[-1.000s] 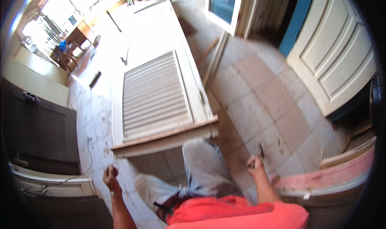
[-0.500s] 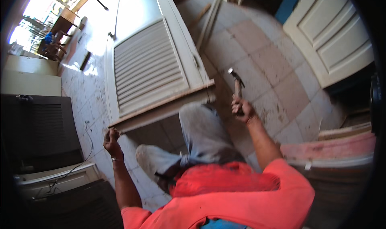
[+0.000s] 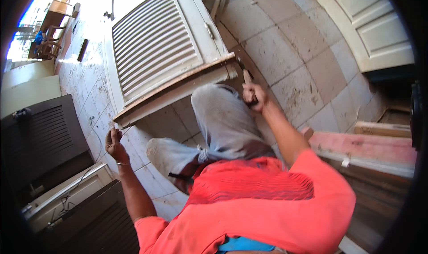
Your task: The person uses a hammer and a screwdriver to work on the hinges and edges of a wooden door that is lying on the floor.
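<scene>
A white louvered door lies flat in front of my knees, with a thin bare-wood strip along its near edge. My right hand is wrapped round the wooden handle of a hammer. The hammer's dark head is beside the right end of the strip; whether it touches cannot be told. My left hand is just below the strip's left end, fingers pinched together. What they hold, if anything, is too small to make out.
Dark louvered panels and a pale panel with a cable stand at left. A cream panelled door is at far right. Reddish boards are stacked near my right elbow. Tiled floor lies between.
My right hand has swung the hammer left, its head now by the door's right corner. My left hand has come slightly away from the strip's left end. The whole view has shifted.
</scene>
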Demonstrator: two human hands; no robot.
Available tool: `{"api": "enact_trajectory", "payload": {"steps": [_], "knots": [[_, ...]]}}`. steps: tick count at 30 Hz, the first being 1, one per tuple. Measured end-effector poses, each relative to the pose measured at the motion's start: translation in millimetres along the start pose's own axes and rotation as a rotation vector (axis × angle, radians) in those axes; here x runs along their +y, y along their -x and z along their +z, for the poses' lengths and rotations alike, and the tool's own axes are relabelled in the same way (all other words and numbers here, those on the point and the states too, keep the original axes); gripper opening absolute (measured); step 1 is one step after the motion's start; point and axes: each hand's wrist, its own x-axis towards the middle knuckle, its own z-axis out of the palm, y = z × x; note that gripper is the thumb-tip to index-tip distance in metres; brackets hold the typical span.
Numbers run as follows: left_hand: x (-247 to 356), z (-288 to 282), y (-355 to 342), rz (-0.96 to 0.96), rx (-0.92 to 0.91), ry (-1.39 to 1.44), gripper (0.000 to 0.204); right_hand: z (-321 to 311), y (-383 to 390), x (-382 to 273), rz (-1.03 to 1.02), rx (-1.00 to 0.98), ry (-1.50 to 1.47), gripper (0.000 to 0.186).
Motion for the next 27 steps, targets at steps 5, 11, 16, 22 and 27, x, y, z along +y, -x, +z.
{"api": "enact_trajectory", "payload": {"steps": [5,11,16,22,27], "knots": [[2,-40,26,-0.068,0.123,-0.103,0.024,-50,91,-13,-0.190,0.389,-0.244,0.022],[23,-57,47,-0.084,0.250,-0.115,0.025,-14,33,0,-0.429,0.964,-0.363,0.024],[19,-11,13,0.108,0.003,-0.147,0.020,9,10,-4,0.037,0.013,0.012,0.023],[-27,-140,44,-0.028,0.184,-0.203,0.021,-61,108,-27,-0.335,0.634,-0.214,0.021],[-17,-134,56,-0.081,0.249,-0.174,0.022,-68,40,-10,-0.443,0.870,-0.338,0.016]]}}
